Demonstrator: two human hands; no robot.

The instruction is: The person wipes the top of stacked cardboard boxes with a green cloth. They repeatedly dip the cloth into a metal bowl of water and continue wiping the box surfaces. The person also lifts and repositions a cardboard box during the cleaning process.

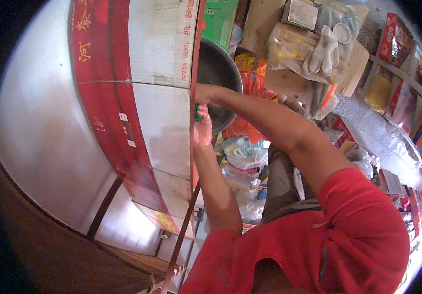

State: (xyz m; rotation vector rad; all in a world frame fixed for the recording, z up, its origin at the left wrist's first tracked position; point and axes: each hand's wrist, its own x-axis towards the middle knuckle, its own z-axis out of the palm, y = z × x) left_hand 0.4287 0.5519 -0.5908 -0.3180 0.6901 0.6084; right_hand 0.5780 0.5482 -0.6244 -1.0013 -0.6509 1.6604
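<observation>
A dark round metal basin (221,70) lies before me, its far side cut off by the edge of a shelf of cartons. My left hand (202,128) is over the basin's near part, wet and with curled fingers. Against those fingers is a green scrubbing pad or cloth (197,113), only a small part of which shows. From the right, my right hand (204,94) reaches across the basin, just beyond the left. Its fingers are hidden behind the shelf edge, so what it holds cannot be seen.
White-and-red cartons (161,117) stand close on the left, on a shelf with a brown edge (192,147). Red-orange packaging (249,88) is beside the basin. Work gloves (321,53) lie on plastic-wrapped goods on a wooden board (288,82). Plastic bags (245,154) crowd near my legs.
</observation>
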